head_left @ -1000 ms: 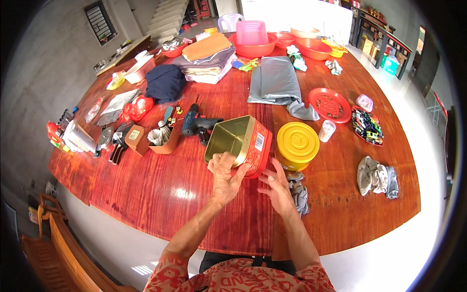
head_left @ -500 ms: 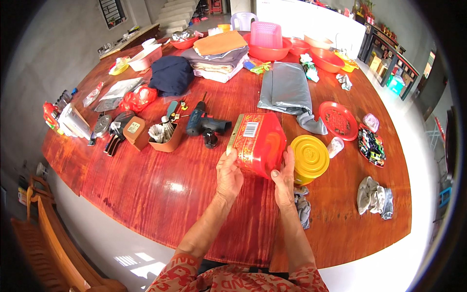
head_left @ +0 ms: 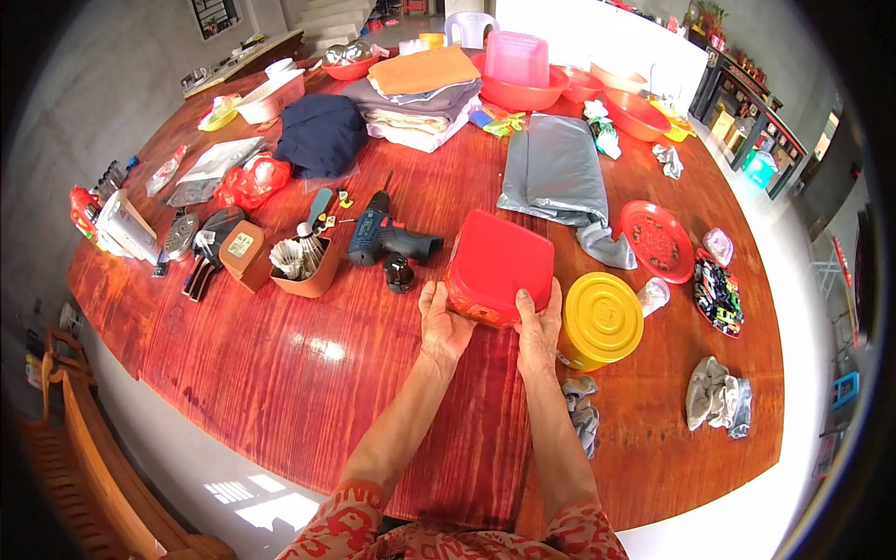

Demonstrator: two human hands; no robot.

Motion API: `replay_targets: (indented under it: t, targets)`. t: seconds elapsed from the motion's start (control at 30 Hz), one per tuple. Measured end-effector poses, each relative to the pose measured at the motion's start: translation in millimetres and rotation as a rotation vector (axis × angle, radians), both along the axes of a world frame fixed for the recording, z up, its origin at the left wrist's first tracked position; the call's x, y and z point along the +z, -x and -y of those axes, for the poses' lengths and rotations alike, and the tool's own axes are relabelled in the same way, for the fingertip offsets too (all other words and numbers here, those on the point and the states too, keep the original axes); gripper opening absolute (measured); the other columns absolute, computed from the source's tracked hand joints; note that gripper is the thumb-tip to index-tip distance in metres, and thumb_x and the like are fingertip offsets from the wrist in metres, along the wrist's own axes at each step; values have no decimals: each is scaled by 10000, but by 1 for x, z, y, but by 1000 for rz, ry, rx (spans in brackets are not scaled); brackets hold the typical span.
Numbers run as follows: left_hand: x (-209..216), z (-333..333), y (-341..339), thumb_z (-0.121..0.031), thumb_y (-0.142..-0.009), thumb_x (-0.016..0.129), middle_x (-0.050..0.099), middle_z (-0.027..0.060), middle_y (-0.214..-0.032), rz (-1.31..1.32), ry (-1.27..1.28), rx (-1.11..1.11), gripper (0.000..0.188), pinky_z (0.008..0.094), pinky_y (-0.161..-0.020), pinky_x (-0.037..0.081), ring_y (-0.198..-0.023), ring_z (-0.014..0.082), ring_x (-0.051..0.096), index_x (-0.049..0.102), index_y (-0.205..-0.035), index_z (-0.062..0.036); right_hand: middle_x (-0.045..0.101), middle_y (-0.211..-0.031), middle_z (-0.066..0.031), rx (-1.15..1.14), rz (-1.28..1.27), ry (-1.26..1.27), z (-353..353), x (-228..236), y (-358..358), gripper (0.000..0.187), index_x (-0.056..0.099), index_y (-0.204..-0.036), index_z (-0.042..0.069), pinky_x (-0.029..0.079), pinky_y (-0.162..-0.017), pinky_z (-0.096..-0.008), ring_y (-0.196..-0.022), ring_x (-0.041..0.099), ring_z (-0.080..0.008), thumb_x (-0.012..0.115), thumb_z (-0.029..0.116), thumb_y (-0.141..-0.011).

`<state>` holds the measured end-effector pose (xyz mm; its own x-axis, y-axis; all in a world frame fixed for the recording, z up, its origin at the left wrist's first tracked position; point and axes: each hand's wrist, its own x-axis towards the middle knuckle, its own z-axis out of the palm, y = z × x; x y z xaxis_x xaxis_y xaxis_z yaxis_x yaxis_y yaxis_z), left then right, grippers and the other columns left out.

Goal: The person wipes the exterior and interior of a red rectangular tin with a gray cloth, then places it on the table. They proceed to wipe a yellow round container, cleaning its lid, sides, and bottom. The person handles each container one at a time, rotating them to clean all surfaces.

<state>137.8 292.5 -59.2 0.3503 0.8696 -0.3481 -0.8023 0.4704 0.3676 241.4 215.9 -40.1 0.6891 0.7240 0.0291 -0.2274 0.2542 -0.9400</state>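
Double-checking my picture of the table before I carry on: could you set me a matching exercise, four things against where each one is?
Things:
1. red container
2. yellow tub
3. shuttlecocks
4. orange cloth

Places:
A. inside an open brown box
B. held between the left hand and the right hand
C. on top of a folded fabric stack
D. on the table, just right of the right hand

Pairs: 1-B, 2-D, 3-A, 4-C
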Motion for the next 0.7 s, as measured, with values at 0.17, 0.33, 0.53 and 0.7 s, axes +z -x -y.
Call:
replay_targets:
  t: [0.17, 0.33, 0.53, 0.7]
  targets:
    - [-17, -7, 0, -234, -1046, 472, 515, 59, -1329, -272, -203, 102, 275, 409, -1053, 424, -1230, 201, 503, 514, -1275, -90, 470, -1411, -115, -25, 85, -8, -16, -8, -5, 757, 223, -1510, 17, 397, -1081, -336, -1271, 479, -210, 681, 107, -915]
    - [-56, -30, 2, -201, -1057, 442, 520, 54, -1278, -860, -464, 198, 244, 306, -1029, 419, -1179, 163, 509, 556, -1241, -90, 476, -1405, -114, -30, 114, 20, -22, 1, 5, 771, 221, -1509, 7, 381, -1085, -330, -1261, 477, -200, 693, 126, -911]
    - [-60, -23, 1, -180, -1055, 436, 561, 40, -1199, -740, -410, 252, 272, 299, -1015, 421, -1140, 140, 531, 570, -1260, -63, 523, -1360, -138, -49, 187, -21, -27, -16, 2, 763, 249, -1497, 18, 418, -1040, -334, -1215, 518, -218, 699, 179, -902]
    - [-33, -20, 9, -227, -1045, 461, 533, 72, -1347, -752, -312, 82, 372, 324, -1024, 415, -1195, 160, 509, 496, -1352, -20, 487, -1403, -192, -52, 269, 78, -28, -19, 0, 768, 242, -1505, 29, 393, -1063, -388, -1274, 489, -298, 646, 323, -923]
